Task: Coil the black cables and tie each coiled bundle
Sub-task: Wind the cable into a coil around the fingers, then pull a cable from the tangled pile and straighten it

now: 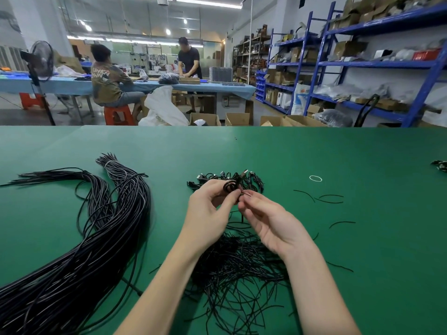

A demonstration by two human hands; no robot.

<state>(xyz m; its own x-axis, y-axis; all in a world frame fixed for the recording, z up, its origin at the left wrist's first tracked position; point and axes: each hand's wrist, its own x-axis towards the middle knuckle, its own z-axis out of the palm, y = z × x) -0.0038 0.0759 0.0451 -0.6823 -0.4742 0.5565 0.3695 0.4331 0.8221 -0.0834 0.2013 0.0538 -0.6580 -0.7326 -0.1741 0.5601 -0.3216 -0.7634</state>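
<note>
My left hand [208,209] grips a small coiled black cable [230,186] above the green table [338,238]; its USB plug [244,174] sticks up past the fingers. My right hand [263,216] pinches a thin black twist tie [242,193] at the coil's side. Behind the hands lies a pile of coiled, tied cables [254,181]. Beneath my wrists is a loose heap of black twist ties [239,269]. A big sheaf of long uncoiled black cables [79,250] sweeps across the left of the table.
Stray ties [329,198] and a white rubber band [315,178] lie to the right. Another small bundle [439,164] sits at the far right edge. Two people work at a blue table [217,88] beyond; cardboard boxes and blue shelving [362,64] stand behind.
</note>
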